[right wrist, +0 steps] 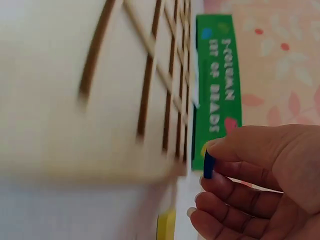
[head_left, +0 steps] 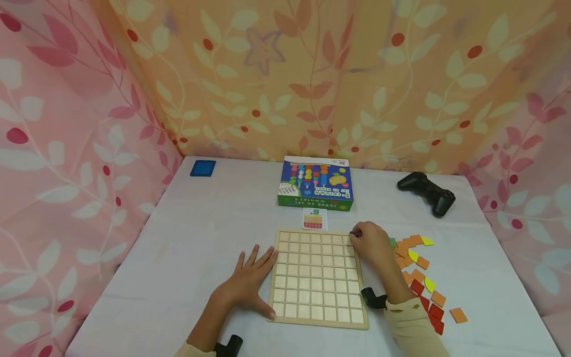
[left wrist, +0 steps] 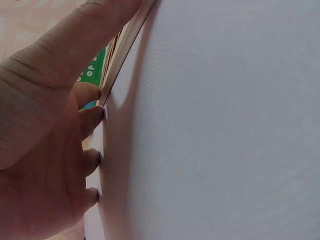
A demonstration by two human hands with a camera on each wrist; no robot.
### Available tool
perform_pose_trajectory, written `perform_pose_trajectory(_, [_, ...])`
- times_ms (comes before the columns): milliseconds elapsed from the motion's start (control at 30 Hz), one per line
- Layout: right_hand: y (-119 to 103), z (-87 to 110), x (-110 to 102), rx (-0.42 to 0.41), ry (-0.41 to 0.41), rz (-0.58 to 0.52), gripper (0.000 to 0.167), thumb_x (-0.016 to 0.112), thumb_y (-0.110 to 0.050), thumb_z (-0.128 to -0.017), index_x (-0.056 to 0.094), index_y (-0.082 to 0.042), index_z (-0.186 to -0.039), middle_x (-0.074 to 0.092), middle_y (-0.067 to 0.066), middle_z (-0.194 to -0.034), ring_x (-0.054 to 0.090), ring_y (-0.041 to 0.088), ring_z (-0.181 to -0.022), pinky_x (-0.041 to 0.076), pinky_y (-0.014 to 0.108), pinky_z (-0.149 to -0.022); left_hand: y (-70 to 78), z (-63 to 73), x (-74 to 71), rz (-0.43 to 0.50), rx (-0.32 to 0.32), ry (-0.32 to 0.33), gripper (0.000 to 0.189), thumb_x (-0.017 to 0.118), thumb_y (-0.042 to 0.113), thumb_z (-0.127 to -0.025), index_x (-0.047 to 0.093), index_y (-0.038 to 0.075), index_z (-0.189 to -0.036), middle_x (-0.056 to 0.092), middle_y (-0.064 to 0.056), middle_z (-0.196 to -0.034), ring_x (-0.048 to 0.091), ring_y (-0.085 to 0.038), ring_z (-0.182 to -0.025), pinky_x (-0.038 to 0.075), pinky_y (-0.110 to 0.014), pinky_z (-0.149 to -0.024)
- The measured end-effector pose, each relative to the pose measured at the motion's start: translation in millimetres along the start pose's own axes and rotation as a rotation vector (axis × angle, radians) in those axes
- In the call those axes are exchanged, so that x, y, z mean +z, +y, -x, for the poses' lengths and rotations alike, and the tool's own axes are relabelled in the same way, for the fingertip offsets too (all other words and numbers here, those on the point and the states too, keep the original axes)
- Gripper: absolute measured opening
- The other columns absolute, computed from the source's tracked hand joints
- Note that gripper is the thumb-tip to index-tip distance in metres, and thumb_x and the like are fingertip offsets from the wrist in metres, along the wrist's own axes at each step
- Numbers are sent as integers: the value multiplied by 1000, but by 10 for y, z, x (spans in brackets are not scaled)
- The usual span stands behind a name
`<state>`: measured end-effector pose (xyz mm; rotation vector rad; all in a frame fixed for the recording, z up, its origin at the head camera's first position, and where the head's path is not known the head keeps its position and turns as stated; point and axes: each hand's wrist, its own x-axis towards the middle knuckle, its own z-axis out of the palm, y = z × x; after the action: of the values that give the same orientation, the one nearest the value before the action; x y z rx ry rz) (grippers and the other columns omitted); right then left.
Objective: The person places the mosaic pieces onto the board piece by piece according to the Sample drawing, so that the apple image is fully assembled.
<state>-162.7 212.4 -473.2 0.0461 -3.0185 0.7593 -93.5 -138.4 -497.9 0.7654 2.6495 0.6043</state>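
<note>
A pale wooden grid board (head_left: 315,272) lies in the middle of the white table, its square cells bare. My left hand (head_left: 247,280) is spread along the board's left edge, thumb near the bottom corner and fingertips at the side; the left wrist view shows the thumb (left wrist: 65,45) against the rim. Over the top right corner, my right hand (head_left: 372,243) pinches a small, thin dark blue tile (right wrist: 209,165) between thumb and index finger. A small card (head_left: 314,219) with a coloured grid picture lies just beyond the board.
Loose orange, red, yellow and green tiles (head_left: 418,275) are scattered right of the board, partly behind the right forearm. A bead-set box (head_left: 314,183) stands behind the card. A black game controller (head_left: 428,193) lies back right, a blue square (head_left: 202,168) back left.
</note>
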Motion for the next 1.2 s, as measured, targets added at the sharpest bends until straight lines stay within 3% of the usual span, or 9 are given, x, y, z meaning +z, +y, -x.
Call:
perform_pose_trajectory(300, [-447, 92, 245, -46, -27, -98, 10, 74, -13, -87, 74, -3, -89, 65, 4, -79, 56, 20, -74, 52, 40, -71, 4, -2, -4, 16, -22, -7, 145, 90, 69, -49, 18, 13, -162, 11, -7, -167, -4, -42, -150, -3, -68, -114])
perform_pose_trajectory(567, [-736, 117, 415, -146, -32, -113, 6, 76, -9, -85, 74, -7, -81, 64, 0, -77, 56, 15, -71, 51, 36, -68, 9, -10, 15, 1, -31, 2, 145, 89, 69, -49, 18, 13, -162, 11, -6, -167, -3, -41, -151, -2, -68, -114])
perform_pose_trajectory(900, [-863, 185, 637, -232, -23, -79, 7, 78, -10, -84, 75, -10, -78, 65, -2, -77, 61, 17, -75, 52, 34, -66, 47, 10, 45, 21, -29, 6, 144, 89, 69, -50, 18, 12, -162, 11, -8, -167, -3, -43, -150, -2, -69, -114])
perform_pose_trajectory(1200, [-901, 190, 711, -238, 11, -71, 11, 81, -10, -83, 74, -10, -74, 61, -1, -75, 60, 19, -73, 52, 36, -64, 16, 10, 20, 10, -19, -13, 145, 88, 69, -51, 15, 13, -162, 8, -6, -168, -5, -41, -150, -4, -67, -114])
